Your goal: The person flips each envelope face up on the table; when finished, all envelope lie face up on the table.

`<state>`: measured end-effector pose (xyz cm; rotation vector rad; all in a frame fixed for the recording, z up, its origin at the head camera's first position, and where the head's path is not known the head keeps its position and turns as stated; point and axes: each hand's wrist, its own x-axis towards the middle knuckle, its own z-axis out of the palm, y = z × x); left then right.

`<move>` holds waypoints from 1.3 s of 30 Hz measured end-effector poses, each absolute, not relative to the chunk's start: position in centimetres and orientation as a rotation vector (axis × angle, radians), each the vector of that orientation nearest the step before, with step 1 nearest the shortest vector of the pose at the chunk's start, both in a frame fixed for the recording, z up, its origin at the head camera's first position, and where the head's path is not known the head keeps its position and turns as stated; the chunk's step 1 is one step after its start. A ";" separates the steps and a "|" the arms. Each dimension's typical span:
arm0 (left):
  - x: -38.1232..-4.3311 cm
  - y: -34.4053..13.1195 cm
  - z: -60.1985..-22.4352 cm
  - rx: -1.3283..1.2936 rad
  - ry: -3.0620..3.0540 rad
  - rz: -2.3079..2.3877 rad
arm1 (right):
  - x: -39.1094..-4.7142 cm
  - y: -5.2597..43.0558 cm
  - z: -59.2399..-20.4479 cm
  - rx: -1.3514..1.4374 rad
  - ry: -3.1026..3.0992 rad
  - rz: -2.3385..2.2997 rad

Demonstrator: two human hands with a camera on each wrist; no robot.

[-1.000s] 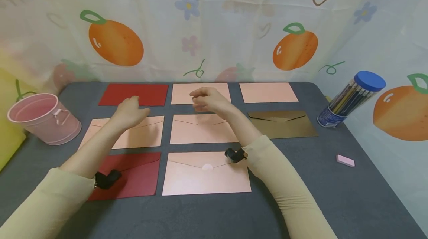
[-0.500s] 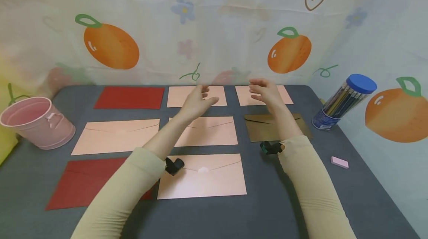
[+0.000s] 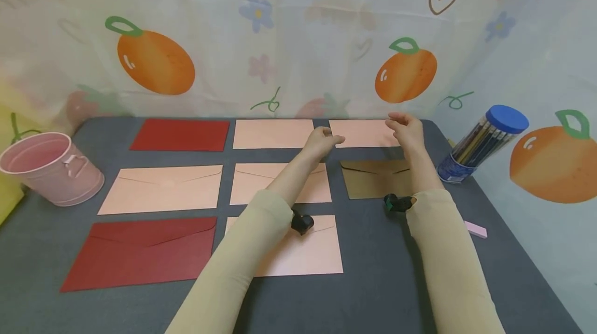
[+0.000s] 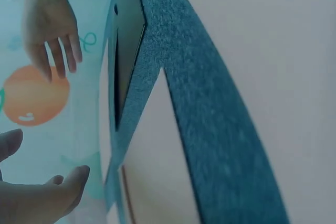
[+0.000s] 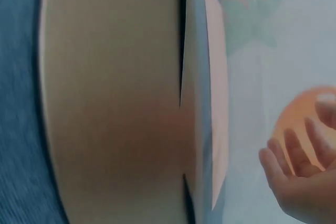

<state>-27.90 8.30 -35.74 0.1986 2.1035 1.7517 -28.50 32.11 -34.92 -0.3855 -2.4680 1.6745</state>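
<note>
My left hand [image 3: 322, 142] hovers at the left end of the back right pale pink envelope [image 3: 364, 133], holding nothing. In the left wrist view its thumb [image 4: 76, 184] stands apart from the other fingers. Near that envelope's right end is my right hand [image 3: 407, 129], also holding nothing, its fingers [image 5: 296, 153] loosely bent in the right wrist view. Below it lies a gold-brown envelope [image 3: 375, 181] with its flap slightly raised, partly covered by my right forearm. A pink envelope [image 3: 252, 189] in the middle row is partly hidden by my left forearm.
On the left lie red envelopes [image 3: 149, 256] [image 3: 182, 135] and a pink one [image 3: 163, 189]. More pink envelopes [image 3: 272, 134] [image 3: 312, 251] fill the middle column. A pink bucket [image 3: 65, 178] stands far left. At right are a blue-lidded pencil tub [image 3: 482, 142] and a pink eraser [image 3: 475, 228].
Both hands have moved right, the left from above the left column, the right from above the back middle envelope. The front red envelope is uncovered; the right sleeve now partly covers the eraser.
</note>
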 end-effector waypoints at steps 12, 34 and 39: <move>-29.8 9.3 -36.7 0.071 1.898 1.869 | -29.2 34.8 -35.8 -0.561 -2.690 1.468; -30.6 9.8 -37.8 0.073 1.779 1.875 | -29.0 36.3 -37.2 -0.756 -2.699 1.447; -30.2 9.9 -38.3 0.157 1.969 1.816 | -29.0 36.1 -37.5 -0.768 -2.704 1.423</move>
